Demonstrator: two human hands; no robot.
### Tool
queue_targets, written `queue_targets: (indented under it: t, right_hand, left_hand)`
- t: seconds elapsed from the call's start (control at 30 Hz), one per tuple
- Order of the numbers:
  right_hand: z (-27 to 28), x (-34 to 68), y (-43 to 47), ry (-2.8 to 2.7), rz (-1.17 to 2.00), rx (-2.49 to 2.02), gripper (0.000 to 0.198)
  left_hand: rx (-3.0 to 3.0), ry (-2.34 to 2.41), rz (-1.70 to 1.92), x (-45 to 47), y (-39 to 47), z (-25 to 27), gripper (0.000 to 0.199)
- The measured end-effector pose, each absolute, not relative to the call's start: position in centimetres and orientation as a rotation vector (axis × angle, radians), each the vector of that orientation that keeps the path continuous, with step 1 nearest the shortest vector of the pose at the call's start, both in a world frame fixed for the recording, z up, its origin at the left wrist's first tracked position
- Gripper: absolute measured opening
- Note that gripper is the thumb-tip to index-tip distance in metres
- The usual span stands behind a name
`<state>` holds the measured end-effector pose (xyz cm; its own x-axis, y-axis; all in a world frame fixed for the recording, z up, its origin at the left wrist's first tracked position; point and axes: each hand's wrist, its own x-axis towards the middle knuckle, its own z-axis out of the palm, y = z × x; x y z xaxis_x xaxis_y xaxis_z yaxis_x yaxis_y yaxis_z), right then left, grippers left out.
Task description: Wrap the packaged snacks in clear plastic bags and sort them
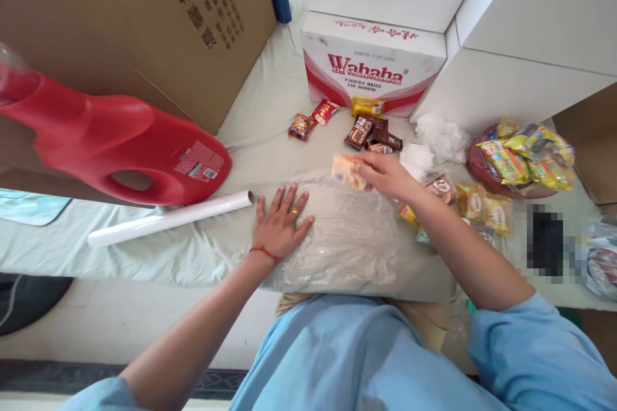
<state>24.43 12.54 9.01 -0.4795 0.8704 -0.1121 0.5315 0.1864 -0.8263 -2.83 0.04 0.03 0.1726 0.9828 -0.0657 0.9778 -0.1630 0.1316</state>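
My left hand (282,221) lies flat with its fingers spread, at the left edge of a clear plastic bag (347,237) on the cloth. Above the bag's far right part, my right hand (383,172) grips a small orange-and-white snack packet (348,170), blurred by motion. Beyond it lie a brown cookie packet (301,127), a red packet (324,112), a yellow packet (367,106) and several dark cocoa packets (360,131). More packets, among them a yellow one (470,201), lie partly hidden under my right forearm.
A white cardboard roll (168,219) and a big red jug (120,141) are at the left, before a large carton (120,26). A Wahaba-style red-and-white water box (371,70) stands behind. Crumpled white plastic (441,138) and a red bowl (477,170) of yellow packets sit right.
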Motion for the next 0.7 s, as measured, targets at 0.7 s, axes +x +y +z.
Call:
queue_targets:
  t: [0.7]
  right_hand:
    - [0.2, 26.6, 4.9, -2.526, 0.56, -1.009, 0.039]
  left_hand:
    - [2.287, 1.971, 0.05, -2.7, 0.2, -0.3, 0.065]
